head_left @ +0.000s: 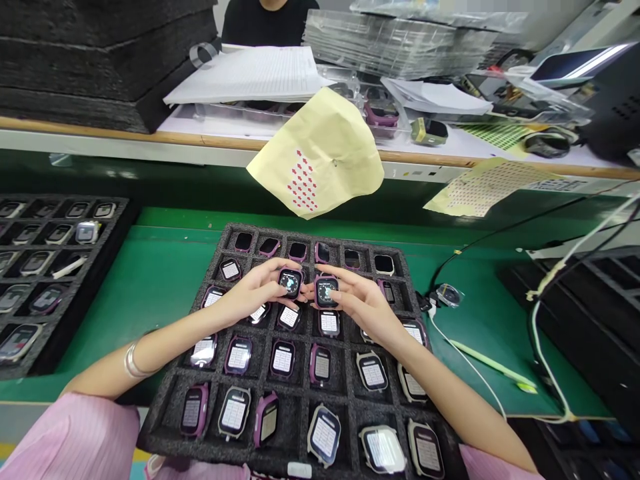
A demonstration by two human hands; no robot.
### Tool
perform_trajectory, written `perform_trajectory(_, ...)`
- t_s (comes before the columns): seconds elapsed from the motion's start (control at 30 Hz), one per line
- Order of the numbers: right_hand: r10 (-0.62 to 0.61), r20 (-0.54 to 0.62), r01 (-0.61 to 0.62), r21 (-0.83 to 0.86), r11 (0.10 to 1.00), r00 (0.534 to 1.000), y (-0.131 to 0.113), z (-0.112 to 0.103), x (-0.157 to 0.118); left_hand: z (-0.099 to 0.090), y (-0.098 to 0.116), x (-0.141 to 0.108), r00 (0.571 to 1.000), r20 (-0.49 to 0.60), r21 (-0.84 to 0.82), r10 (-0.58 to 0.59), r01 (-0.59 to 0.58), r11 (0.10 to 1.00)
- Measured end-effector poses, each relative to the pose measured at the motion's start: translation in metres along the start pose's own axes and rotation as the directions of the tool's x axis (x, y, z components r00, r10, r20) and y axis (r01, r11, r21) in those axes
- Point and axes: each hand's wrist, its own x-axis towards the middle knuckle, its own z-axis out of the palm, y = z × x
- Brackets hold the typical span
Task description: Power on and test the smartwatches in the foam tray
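Watches (290, 283), two, purple-framed with lit black dials, were near the view's centre, toward six o'clock. Fingers of the left hand (257, 287) grasped one, those of the right hand (367, 300) the other. Below, a dark foam tray (160, 413) lay on a green tabletop (160, 267). A yellow sheet (330, 150) hung at twelve o'clock; a green pen (495, 366) lay at four.

A green table (165, 267) spans the middle of the frame, backed by a darker green panel (200, 183) with pale reflections at left. Above, a shelf (215, 141) with a wood-toned edge and pale front strip crosses the frame, brightly lit.
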Motion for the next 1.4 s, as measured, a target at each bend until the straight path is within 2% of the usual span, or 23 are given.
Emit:
perform_trajectory(0.47,-0.04,-0.077,0.024,-0.199,0.98,0.996,-0.007,0.006,-0.006,0.005,0.003,-0.002,0.999,0.023,0.087,0.034,-0.035,0.996)
perform_trajectory(0.53,-0.043,-0.027,0.037,-0.204,0.978,0.999,-0.009,0.005,-0.006,0.004,0.002,-0.002,0.999,0.031,0.092,0.038,-0.041,0.995)
perform_trajectory(0.63,-0.031,0.109,0.051,-0.194,0.98,0.994,-0.014,0.001,-0.01,0.004,0.002,-0.001,0.999,0.028,0.092,0.031,-0.034,0.995)
perform_trajectory(0.73,0.04,0.218,0.026,-0.291,0.956,0.975,-0.022,-0.008,-0.016,0.006,0.003,0.0,0.999,0.032,0.095,0.025,-0.028,0.995)
perform_trajectory(0.83,0.09,0.178,0.021,-0.542,0.84,0.98,-0.029,-0.026,-0.022,0.007,0.004,0.001,0.999,0.036,0.104,0.027,-0.03,0.994)
perform_trajectory(0.9,0.027,0.088,0.046,-0.726,0.686,0.996,-0.031,-0.044,-0.023,0.008,0.004,0.001,0.999,0.035,0.115,0.027,-0.031,0.993)
perform_trajectory(0.97,-0.057,0.05,0.072,-0.857,0.51,0.997,-0.032,-0.061,-0.023,0.008,0.005,0.001,0.999,0.033,0.121,0.024,-0.028,0.992)
perform_trajectory(1.07,-0.128,0.106,0.136,-0.956,0.261,0.986,-0.029,-0.079,-0.021,0.007,0.006,0.001,0.999,0.027,0.115,0.017,-0.02,0.993)
perform_trajectory(1.13,-0.139,0.154,0.173,-0.976,0.135,0.978,-0.028,-0.082,-0.021,0.007,0.007,0.001,1.0,0.021,0.108,0.016,-0.018,0.994)
perform_trajectory(1.2,-0.128,0.19,0.202,-0.975,0.089,0.973,-0.028,-0.08,-0.018,0.006,0.007,0.0,0.999,0.024,0.109,0.027,-0.029,0.994)
perform_trajectory(1.3,-0.136,0.246,0.263,-0.957,0.122,0.96,-0.024,-0.066,-0.009,0.0,0.003,-0.002,0.997,0.049,0.168,0.066,-0.073,0.983)
perform_trajectory(1.37,-0.141,0.252,0.269,-0.955,0.122,0.957,-0.017,-0.054,0.001,-0.008,0.0,-0.002,0.992,0.045,0.327,0.12,-0.128,0.936)
perform_trajectory(1.4,-0.148,0.232,0.249,-0.963,0.104,0.961,-0.011,-0.047,0.006,-0.013,-0.002,-0.001,0.986,0.031,0.455,0.162,-0.158,0.876)
